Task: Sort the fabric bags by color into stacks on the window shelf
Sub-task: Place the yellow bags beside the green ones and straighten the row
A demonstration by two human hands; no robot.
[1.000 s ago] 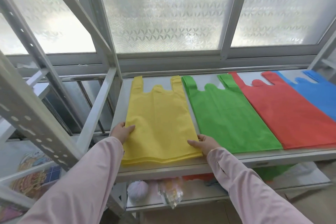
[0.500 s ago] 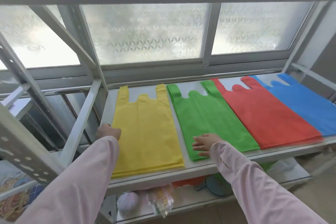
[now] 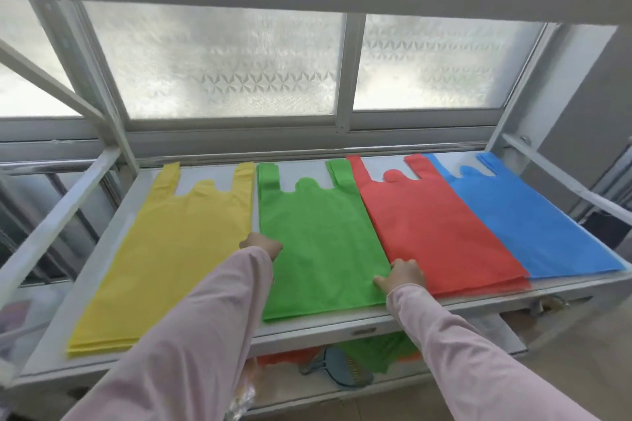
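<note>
Four flat stacks of fabric bags lie side by side on the white window shelf [image 3: 307, 326]: a yellow stack [image 3: 178, 249] at the left, then a green stack [image 3: 318, 239], a red stack [image 3: 434, 225] and a blue stack [image 3: 526, 222] at the right. My left hand [image 3: 261, 244] rests on the left edge of the green stack, between it and the yellow one. At the green stack's right edge, where it meets the red bags, my right hand [image 3: 405, 275] lies flat with its fingers apart. Neither hand grips a bag.
Frosted window panes [image 3: 232, 61] rise behind the shelf. Slanted white metal rack bars [image 3: 58, 215] stand at the left and a rail [image 3: 561, 178] runs at the right. A lower shelf holds green and orange fabric [image 3: 383, 350] and a blue-grey object [image 3: 338, 369].
Both hands moved right from the sides of the yellow stack to the sides of the green stack. The view shifted right and up.
</note>
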